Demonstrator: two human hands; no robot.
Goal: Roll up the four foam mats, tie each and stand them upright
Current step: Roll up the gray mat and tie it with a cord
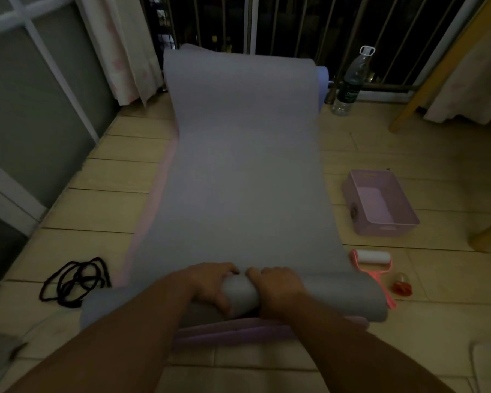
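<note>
The left hand [210, 285] and right hand [278, 290] grip the mat's [238, 165] rolled near end side by side at its middle (it lies on the floor [366, 137], over more mats [224, 333]), so the unheld ends may lag and the roll go crooked.

Matt, smooth foam mat [238, 165]; glossy tiled floor [380, 350]; clear plastic bottle [350, 80]; ribbed plastic basket [380, 231]

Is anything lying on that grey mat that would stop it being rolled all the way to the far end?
Nothing visible does. The left hand and right hand grip the rolled end; the grey mat ahead is bare. The black cord, pink basket, lint roller and bottle sit on the floor beside it.
</note>
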